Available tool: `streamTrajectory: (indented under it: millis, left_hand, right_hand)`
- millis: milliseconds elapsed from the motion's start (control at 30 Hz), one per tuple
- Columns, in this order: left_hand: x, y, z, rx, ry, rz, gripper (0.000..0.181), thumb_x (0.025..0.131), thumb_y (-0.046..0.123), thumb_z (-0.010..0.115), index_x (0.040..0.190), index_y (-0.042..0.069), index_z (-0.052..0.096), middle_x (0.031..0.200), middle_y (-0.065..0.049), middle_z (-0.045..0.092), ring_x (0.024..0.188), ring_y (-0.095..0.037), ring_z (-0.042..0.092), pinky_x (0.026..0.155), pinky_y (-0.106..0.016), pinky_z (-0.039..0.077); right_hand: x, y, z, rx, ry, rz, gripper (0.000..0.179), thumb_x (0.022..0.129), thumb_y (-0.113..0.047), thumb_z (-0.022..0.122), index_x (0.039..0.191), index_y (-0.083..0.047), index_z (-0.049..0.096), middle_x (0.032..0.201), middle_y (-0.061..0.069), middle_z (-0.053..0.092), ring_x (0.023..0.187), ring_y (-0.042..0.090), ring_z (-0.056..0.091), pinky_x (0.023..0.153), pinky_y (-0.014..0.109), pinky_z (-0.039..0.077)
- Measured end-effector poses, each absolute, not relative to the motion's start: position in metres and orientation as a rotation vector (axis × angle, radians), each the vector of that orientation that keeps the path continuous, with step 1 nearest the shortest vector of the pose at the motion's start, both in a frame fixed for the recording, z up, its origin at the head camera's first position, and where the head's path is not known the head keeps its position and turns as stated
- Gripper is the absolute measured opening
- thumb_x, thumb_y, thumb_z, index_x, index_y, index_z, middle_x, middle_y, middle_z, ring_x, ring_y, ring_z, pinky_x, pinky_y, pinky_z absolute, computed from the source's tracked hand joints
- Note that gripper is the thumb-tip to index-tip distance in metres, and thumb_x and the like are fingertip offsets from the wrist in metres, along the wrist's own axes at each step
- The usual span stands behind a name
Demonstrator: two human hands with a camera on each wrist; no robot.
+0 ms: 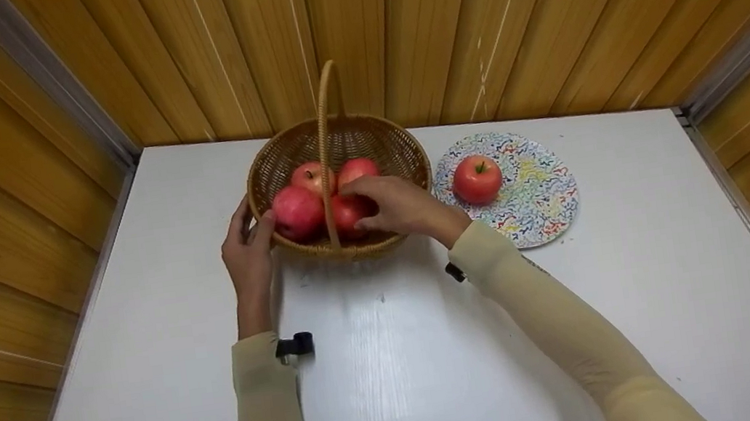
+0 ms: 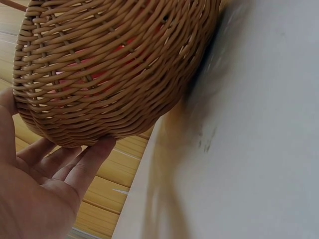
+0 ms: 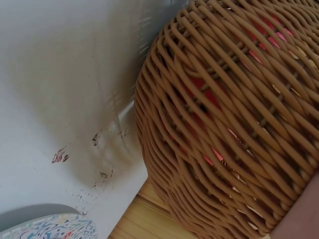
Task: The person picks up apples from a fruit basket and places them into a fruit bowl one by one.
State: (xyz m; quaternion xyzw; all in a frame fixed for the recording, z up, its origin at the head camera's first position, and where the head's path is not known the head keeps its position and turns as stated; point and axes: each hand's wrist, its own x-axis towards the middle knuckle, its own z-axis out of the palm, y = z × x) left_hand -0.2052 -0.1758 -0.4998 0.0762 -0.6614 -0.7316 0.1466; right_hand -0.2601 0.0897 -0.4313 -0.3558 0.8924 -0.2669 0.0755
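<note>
A brown wicker basket (image 1: pixel 364 135) with an arched handle (image 1: pixel 325 115) stands on the white table, holding several red apples. My left hand (image 1: pixel 248 247) grips its left rim, thumb over the edge. In the left wrist view, the fingers (image 2: pixel 92 164) press on the woven outside wall (image 2: pixel 119 74). My right hand (image 1: pixel 400 203) reaches in over the front right rim and grips an apple (image 1: pixel 346 216) just right of the handle. Beside that apple lie another at front left (image 1: pixel 297 212) and two behind. The right wrist view shows mainly the basket's weave (image 3: pixel 224 114), hiding the right fingertips.
Right of the basket lies a round, multicoloured speckled board (image 1: pixel 542 198) with one red apple (image 1: pixel 477 180) on it. Wood-plank walls (image 1: pixel 351 37) enclose the white table (image 1: pixel 385 385) at the back and both sides. Small dark marks (image 3: pixel 61 156) dot the tabletop.
</note>
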Motion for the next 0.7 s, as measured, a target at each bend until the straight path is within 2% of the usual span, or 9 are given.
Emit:
streamTrajectory:
  millis: [267,400,567,700]
  left_hand:
    - [-0.2030,-0.1758,-0.4971,0.203,-1.908,-2.104,0.057,0.104,0.031,0.073,0.155,0.014,0.056,0.152,-0.005,0.058,0.129,-0.020,0.064,0.088,-0.027,0.060]
    - [-0.2034,-0.1756,-0.4961,0.212,-1.916,-2.101,0.057,0.104,0.030,0.073,0.155,0.014,0.056,0.151,-0.005,0.059,0.129,-0.020,0.064,0.088,-0.027,0.060]
    - [-0.2040,-0.1748,-0.4963,0.227,-1.926,-2.093,0.055,0.104,0.027,0.071,0.155,0.015,0.056,0.151,-0.004,0.059,0.129,-0.019,0.064,0.091,-0.029,0.060]
    - [-0.2036,-0.1747,-0.4965,0.225,-1.953,-2.065,0.056,0.104,0.030,0.071,0.156,0.016,0.055,0.153,-0.003,0.057,0.131,-0.018,0.062,0.095,-0.032,0.059]
  right_hand:
    - [-0.2632,0.0882,-0.4327,-1.153,2.625,-0.698,0.054,0.098,-0.017,0.080,0.149,-0.010,0.063,0.152,0.008,0.059,0.145,0.025,0.049,0.122,0.040,0.036]
    - [-0.2622,0.0887,-0.4325,-1.158,2.642,-0.661,0.056,0.098,-0.020,0.081,0.150,-0.012,0.063,0.153,0.008,0.058,0.145,0.026,0.048,0.120,0.043,0.038]
    - [-0.2597,0.0906,-0.4336,-1.103,2.697,-0.595,0.058,0.097,-0.027,0.083,0.151,-0.017,0.063,0.136,0.013,0.054,0.127,0.028,0.051,0.108,0.046,0.047]
    - [-0.2594,0.0922,-0.4357,-1.054,2.730,-0.573,0.059,0.094,-0.028,0.085,0.148,-0.018,0.065,0.126,0.015,0.051,0.117,0.030,0.050,0.100,0.047,0.049]
